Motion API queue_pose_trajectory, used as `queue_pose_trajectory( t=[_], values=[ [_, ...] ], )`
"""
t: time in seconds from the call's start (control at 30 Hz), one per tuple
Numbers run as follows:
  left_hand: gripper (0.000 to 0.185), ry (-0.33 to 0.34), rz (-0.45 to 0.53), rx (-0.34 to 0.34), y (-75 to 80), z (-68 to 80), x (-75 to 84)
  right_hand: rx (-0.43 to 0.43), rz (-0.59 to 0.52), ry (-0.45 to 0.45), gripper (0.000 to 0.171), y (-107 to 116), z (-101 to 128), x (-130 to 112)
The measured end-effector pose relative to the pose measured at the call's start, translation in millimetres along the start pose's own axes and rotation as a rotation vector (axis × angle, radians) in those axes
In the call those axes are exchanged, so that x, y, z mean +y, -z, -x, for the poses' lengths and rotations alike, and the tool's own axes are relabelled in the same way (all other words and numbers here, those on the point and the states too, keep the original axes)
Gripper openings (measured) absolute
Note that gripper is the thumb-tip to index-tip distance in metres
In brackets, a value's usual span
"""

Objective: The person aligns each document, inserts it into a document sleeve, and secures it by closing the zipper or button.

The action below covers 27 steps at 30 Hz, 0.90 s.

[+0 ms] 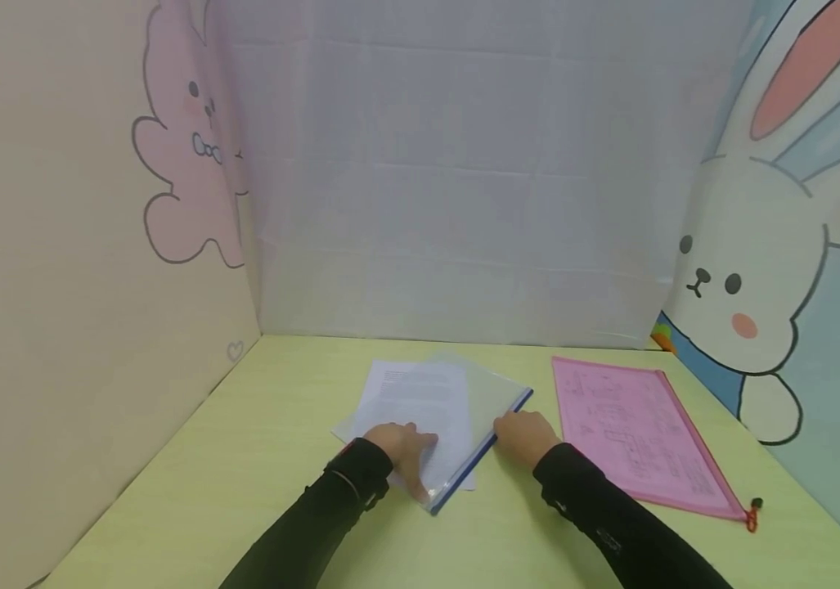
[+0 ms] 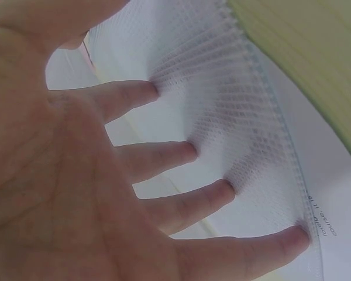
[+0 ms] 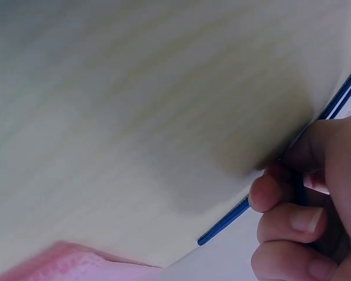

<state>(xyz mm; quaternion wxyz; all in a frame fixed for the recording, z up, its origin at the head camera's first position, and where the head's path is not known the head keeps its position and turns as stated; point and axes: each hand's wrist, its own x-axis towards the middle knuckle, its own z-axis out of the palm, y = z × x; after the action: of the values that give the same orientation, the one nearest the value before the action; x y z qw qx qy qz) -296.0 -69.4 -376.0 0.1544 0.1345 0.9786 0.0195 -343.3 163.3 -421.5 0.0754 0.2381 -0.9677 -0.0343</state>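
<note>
Pressing down with 4 spread fingertips [image 2: 222, 190], the left hand [image 1: 403, 448] pins the clear zip folder [image 1: 456, 413] and its printed sheets [image 1: 420, 401] flat on the green table [image 1: 243, 458]. Curled fingers of the right hand [image 1: 526, 433] pinch the folder's blue zip edge [image 3: 234, 213], near the pink folder [image 1: 636, 433].
</note>
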Motion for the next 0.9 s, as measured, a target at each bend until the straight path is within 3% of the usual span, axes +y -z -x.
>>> queue_pose_trajectory(
  t=[0.17,0.33,0.47,0.63,0.9],
  values=[
    [0.091,-0.007,0.024,-0.007,-0.1,-0.7,-2.0,0.010,0.007,0.004,0.021,-1,1,0],
    [0.091,0.007,0.027,-0.058,-0.1,-3.6,-3.0,-0.017,-0.026,-0.016,0.021,-1,6,-3],
    [0.081,0.024,-0.013,-0.079,-0.7,-6.6,-1.6,-0.025,-0.031,-0.008,0.020,2,13,-10],
    [0.064,0.007,-0.032,-0.003,-3.3,-7.8,-0.4,-0.001,0.001,0.035,0.022,10,24,-27],
    [0.069,0.006,0.059,0.108,-6.3,-0.9,-1.4,-0.008,0.038,0.094,0.020,20,34,-62]
  ],
)
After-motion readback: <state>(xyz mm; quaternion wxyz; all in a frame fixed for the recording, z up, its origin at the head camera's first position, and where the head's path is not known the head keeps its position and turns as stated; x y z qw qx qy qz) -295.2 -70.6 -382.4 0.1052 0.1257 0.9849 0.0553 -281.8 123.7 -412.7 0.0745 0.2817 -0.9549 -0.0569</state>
